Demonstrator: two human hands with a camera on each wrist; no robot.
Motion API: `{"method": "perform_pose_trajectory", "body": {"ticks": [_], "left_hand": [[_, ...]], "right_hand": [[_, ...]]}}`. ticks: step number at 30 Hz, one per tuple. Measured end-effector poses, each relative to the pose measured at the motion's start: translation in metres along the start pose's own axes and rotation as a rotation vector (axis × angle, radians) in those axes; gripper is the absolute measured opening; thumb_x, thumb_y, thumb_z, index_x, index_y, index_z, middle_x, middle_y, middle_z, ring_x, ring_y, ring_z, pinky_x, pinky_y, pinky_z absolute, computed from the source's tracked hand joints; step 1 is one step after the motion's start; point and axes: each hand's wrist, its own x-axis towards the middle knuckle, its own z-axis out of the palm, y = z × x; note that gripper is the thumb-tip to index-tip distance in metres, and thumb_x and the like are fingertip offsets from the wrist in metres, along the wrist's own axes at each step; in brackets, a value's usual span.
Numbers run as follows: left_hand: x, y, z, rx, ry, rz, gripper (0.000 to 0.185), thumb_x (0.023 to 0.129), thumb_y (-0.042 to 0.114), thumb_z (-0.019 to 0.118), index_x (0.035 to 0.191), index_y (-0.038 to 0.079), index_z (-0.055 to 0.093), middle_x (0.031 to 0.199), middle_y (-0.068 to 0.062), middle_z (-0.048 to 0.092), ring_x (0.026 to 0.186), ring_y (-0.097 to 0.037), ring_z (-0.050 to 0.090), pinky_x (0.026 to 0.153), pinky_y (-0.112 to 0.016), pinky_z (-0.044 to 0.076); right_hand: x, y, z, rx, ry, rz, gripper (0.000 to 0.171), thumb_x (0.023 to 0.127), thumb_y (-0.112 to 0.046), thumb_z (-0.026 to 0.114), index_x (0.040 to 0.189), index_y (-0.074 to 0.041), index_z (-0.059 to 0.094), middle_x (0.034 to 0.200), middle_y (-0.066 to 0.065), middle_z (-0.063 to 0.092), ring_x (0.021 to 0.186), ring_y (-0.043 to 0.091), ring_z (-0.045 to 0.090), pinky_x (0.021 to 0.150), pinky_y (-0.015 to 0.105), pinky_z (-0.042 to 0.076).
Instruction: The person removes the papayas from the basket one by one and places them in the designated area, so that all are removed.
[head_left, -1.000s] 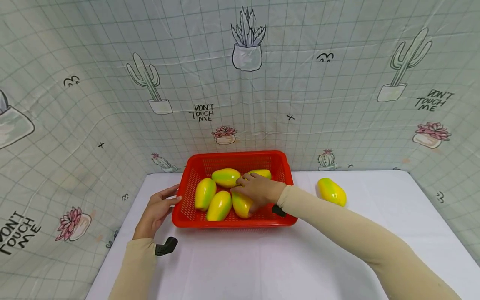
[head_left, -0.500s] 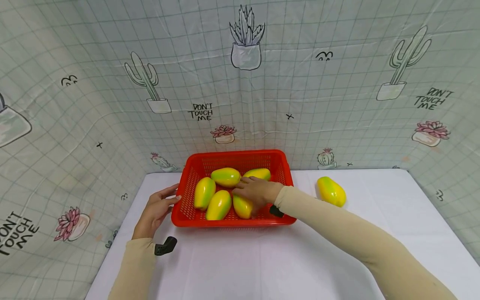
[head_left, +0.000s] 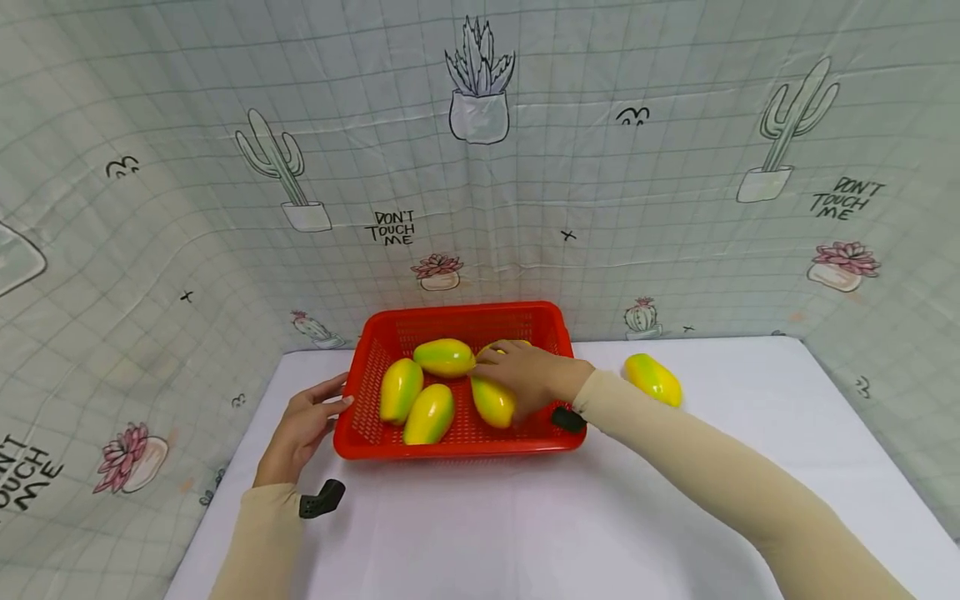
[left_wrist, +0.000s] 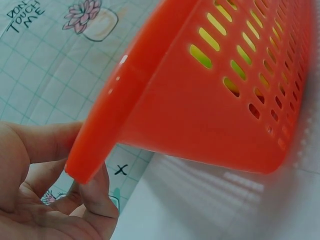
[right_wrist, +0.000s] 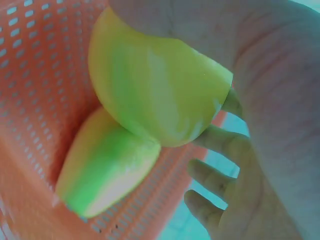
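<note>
A red plastic basket (head_left: 459, 450) with slotted walls stands on the table, several yellow-green mangoes inside. My left hand (head_left: 298, 433) pinches its left rim; in the left wrist view the thumb and fingers (left_wrist: 95, 200) lie on either side of the rim. Over the right part of the basket, my right hand (head_left: 528, 375) grips a mango (head_left: 492, 402). The right wrist view shows that held mango (right_wrist: 155, 90) between thumb and fingers, against another mango (right_wrist: 107, 165). To the hand's left lie a front mango (head_left: 430, 414), a left one (head_left: 401, 390) and a back one (head_left: 444, 357).
One loose mango (head_left: 654, 380) lies on the white tabletop (head_left: 480, 533), right of the basket, just beyond my right forearm. A patterned cloth (head_left: 570, 167) hangs behind and at both sides of the table.
My right hand and the mango it grips have shifted right and slightly up inside the basket, away from the front mango. The left hand stays on the rim. The whole head view has shifted slightly.
</note>
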Motion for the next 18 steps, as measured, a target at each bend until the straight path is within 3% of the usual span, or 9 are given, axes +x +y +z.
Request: {"method": "perform_pose_trajectory", "body": {"ticks": [6,12,18], "left_hand": [[-0.001,-0.002,-0.003,-0.010,-0.006,0.001,0.062,0.107,0.010,0.059,0.165,0.011,0.037,0.168,-0.021,0.032,0.129,-0.030,0.046,0.080,-0.014,0.052],[-0.002,-0.002,-0.003,-0.024,-0.032,0.032,0.062,0.107,0.010,0.059,0.165,0.006,0.035,0.167,-0.023,0.031,0.114,-0.019,0.052,0.081,-0.016,0.051],[-0.002,-0.002,-0.003,-0.018,-0.042,0.035,0.063,0.108,0.012,0.059,0.165,0.007,0.035,0.167,-0.022,0.031,0.112,-0.018,0.052,0.081,-0.016,0.052]], "right_hand": [[-0.025,0.015,-0.007,0.068,0.142,0.001,0.092,0.074,-0.031,0.096,0.154,-0.014,0.053,0.155,0.009,0.050,0.144,0.036,0.041,0.118,0.057,0.039],[-0.057,0.030,-0.009,0.154,0.315,0.019,0.089,0.071,-0.021,0.095,0.150,-0.011,0.057,0.154,0.012,0.051,0.141,0.038,0.042,0.108,0.058,0.048],[-0.091,0.043,-0.008,0.181,0.406,0.077,0.092,0.071,-0.017,0.098,0.152,-0.013,0.054,0.157,0.012,0.047,0.141,0.040,0.041,0.105,0.059,0.051]]}}
